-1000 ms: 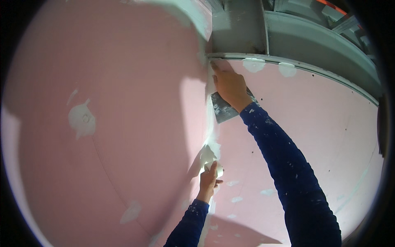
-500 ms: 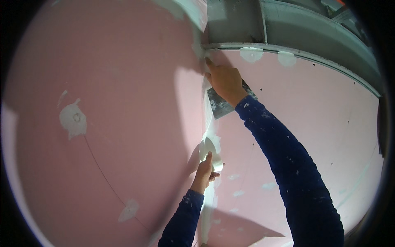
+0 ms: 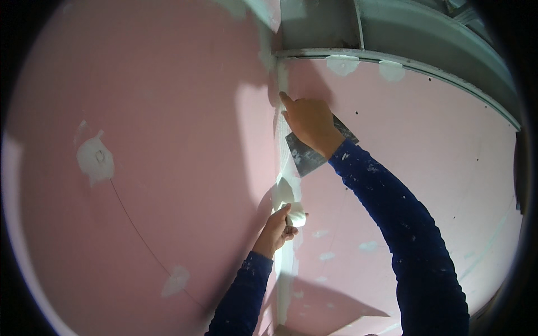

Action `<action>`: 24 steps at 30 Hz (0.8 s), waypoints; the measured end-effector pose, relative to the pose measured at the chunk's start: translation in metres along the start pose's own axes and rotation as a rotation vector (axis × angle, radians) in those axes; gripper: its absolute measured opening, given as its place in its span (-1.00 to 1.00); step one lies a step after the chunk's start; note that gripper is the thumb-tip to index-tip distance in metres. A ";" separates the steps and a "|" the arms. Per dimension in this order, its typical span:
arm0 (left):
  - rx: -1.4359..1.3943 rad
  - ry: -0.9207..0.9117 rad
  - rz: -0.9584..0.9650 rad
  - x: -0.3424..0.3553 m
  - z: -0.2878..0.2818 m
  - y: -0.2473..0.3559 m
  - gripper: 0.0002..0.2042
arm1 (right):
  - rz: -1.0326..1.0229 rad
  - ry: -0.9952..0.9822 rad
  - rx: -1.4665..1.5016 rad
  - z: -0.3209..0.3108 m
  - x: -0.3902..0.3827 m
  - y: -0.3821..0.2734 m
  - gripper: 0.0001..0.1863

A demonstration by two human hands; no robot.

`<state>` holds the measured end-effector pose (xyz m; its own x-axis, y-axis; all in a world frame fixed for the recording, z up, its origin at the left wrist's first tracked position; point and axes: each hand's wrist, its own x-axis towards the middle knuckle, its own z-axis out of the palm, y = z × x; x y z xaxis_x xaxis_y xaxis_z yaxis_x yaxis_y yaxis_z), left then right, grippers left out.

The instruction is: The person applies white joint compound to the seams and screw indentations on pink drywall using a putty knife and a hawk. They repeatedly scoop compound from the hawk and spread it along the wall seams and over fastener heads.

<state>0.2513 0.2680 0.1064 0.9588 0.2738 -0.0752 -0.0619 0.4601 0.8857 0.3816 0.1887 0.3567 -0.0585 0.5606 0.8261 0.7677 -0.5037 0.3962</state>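
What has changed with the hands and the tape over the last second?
The right hand slid a little down the corner seam, its finger pressing the mesh tape flat, with the putty knife in the same grip. The left hand dropped slightly lower with the tape roll. Nothing was picked up or let go. The pink wall and its white patches look unchanged.

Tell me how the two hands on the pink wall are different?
The right hand is up high near the top of the corner, while the left hand is lower down. The right hand presses a finger on the mesh tape and holds a flat metal knife; the left hand grips the tape roll. Both wear dark blue sleeves.
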 end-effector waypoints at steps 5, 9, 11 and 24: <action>0.239 0.250 0.134 -0.015 0.008 -0.018 -0.56 | 0.028 -0.010 0.095 0.004 -0.015 -0.001 -0.33; 0.403 0.280 0.259 -0.037 0.021 -0.016 -0.49 | -0.028 0.074 0.036 0.009 -0.016 -0.001 -0.29; 0.414 0.252 0.280 -0.055 0.029 -0.013 -0.49 | -0.024 0.062 0.028 0.011 -0.016 0.000 -0.29; 0.193 0.406 0.292 -0.057 0.016 -0.046 -0.62 | 0.040 -0.004 -0.007 -0.001 -0.013 -0.009 -0.24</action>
<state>0.2045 0.2176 0.0770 0.7224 0.6897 0.0500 -0.2219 0.1627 0.9614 0.3745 0.1849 0.3428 -0.0252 0.5424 0.8397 0.7651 -0.5302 0.3654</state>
